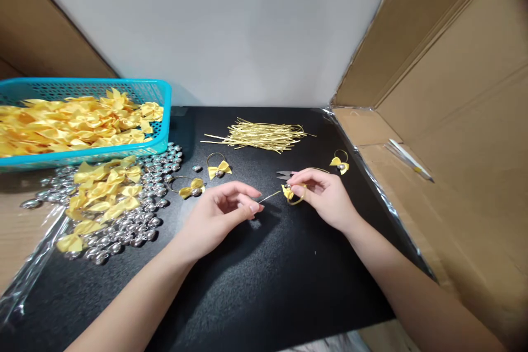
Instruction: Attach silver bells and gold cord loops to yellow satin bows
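My right hand (325, 193) pinches a small yellow ribbon bow (287, 192) with a gold wire loop under it. A loose end of gold wire (270, 196) runs left from the bow to my left hand (225, 210), whose fingertips are pinched together on its tip. Both hands hover over the black mat (264, 275). Small scissors (284, 175) lie just behind the right hand's fingers.
Three finished bows with loops lie on the mat (218, 168) (192, 187) (340, 163). A bundle of gold wires (262, 135) lies at the back. A teal basket (163, 115) holds yellow bows. Loose bows (103, 192) and silver beads (144, 220) lie left. Cardboard walls (454, 93) stand right.
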Demonstrator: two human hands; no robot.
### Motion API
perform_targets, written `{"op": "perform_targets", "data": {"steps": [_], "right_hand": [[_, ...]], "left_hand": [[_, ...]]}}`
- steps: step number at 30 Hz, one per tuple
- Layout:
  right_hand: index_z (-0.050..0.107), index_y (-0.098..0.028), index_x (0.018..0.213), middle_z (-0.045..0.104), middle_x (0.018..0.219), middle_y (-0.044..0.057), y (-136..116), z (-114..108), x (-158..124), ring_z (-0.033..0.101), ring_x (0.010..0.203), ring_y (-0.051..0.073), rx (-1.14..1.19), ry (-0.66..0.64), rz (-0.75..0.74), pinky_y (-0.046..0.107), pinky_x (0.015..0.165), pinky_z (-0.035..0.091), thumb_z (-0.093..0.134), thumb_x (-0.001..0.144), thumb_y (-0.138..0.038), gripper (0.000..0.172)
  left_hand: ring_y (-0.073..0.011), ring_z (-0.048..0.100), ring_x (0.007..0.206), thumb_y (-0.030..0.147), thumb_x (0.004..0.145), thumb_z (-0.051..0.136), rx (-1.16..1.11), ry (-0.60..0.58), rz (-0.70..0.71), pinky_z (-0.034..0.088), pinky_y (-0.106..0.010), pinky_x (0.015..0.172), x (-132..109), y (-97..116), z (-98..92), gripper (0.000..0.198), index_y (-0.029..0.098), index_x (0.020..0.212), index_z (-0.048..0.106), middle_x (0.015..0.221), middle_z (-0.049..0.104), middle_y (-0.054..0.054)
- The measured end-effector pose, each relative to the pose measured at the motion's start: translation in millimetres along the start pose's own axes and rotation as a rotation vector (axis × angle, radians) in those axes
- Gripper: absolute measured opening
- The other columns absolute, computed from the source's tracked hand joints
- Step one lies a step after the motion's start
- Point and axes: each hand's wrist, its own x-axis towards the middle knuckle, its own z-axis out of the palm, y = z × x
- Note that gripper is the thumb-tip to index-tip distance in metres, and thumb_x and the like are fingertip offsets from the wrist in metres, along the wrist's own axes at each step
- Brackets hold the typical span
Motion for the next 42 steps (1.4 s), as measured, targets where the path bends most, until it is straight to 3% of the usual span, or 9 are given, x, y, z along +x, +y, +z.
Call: {"op": "perform_targets", "data": {"steps": [5,10,15,20,24,27,33,42], "right_hand": [[0.073,-0.023,0.085,0.074,0.097,0.005,-2,3,-3,0.063,0.098,0.022,-0.437,-0.160,-0.262,0.046,0.094,0.047,0.063,0.081,-0.016,0.012],[0.071,-0.023,0.096,0.072,0.103,0.007,-16,6,-9,0.063,0.098,0.022,-0.395,0.004,-0.314,0.044,0.092,0.044,0.065,0.082,-0.021,0.016],[0.071,-0.023,0.086,0.070,0.099,0.005,-20,14,-14,0.062,0.096,0.020,-0.361,-0.049,-0.354,0.040,0.092,0.042,0.067,0.084,-0.022,0.005],[0.064,-0.021,0.076,0.065,0.092,0.003,-20,15,-14,0.059,0.091,0.018,-0.366,-0.051,-0.291,0.038,0.090,0.041,0.061,0.086,-0.018,0.010],[0.061,-0.020,0.079,0.062,0.092,0.004,-22,11,-14,0.058,0.092,0.018,-0.366,0.066,-0.239,0.036,0.087,0.043,0.055,0.091,-0.021,0.013],[0.063,-0.021,0.082,0.061,0.094,0.005,-22,11,-15,0.058,0.093,0.020,-0.489,0.186,-0.343,0.038,0.086,0.044,0.058,0.087,-0.021,0.007],[0.066,-0.023,0.077,0.067,0.093,0.001,-16,18,-18,0.058,0.095,0.021,-0.787,0.216,-0.732,0.039,0.087,0.043,0.067,0.074,-0.013,0.010],[0.063,-0.023,0.073,0.068,0.082,-0.001,-17,21,-17,0.057,0.087,0.018,-0.853,0.267,-0.790,0.037,0.085,0.042,0.066,0.074,-0.013,0.010]], "left_hand": [[-0.0193,0.071,0.065,0.029,0.076,0.074,0.178,0.042,0.109,0.055,-0.031,0.067,-2,1,1.3,0.017,0.018,0.087,0.068,0.064,0.073,-0.002],[-0.0163,0.069,0.068,0.027,0.081,0.069,0.492,0.091,0.314,0.053,-0.029,0.074,-6,-1,4.1,0.011,0.020,0.089,0.065,0.070,0.073,0.000],[-0.0153,0.068,0.070,0.026,0.085,0.066,0.622,0.036,0.383,0.050,-0.026,0.071,-7,-2,8.2,0.008,0.022,0.091,0.065,0.078,0.074,0.000],[-0.0152,0.068,0.074,0.024,0.085,0.064,0.682,0.015,0.408,0.049,-0.028,0.076,-8,-3,9.8,0.005,0.022,0.090,0.065,0.080,0.073,0.001],[-0.0149,0.067,0.073,0.024,0.086,0.064,0.667,0.020,0.393,0.048,-0.028,0.076,-9,-4,7.8,0.004,0.022,0.090,0.064,0.079,0.072,0.002],[-0.0148,0.066,0.074,0.025,0.086,0.064,0.629,0.029,0.352,0.047,-0.027,0.074,-9,-5,7.1,0.005,0.022,0.089,0.064,0.080,0.072,0.002],[-0.0133,0.062,0.069,0.028,0.083,0.066,0.407,0.011,0.137,0.045,-0.025,0.070,-8,-1,11.1,0.010,0.021,0.088,0.061,0.069,0.067,0.004],[-0.0120,0.057,0.065,0.026,0.079,0.069,0.245,-0.021,0.005,0.042,-0.025,0.072,-5,-1,15.2,0.014,0.019,0.085,0.059,0.064,0.067,0.004]]}}
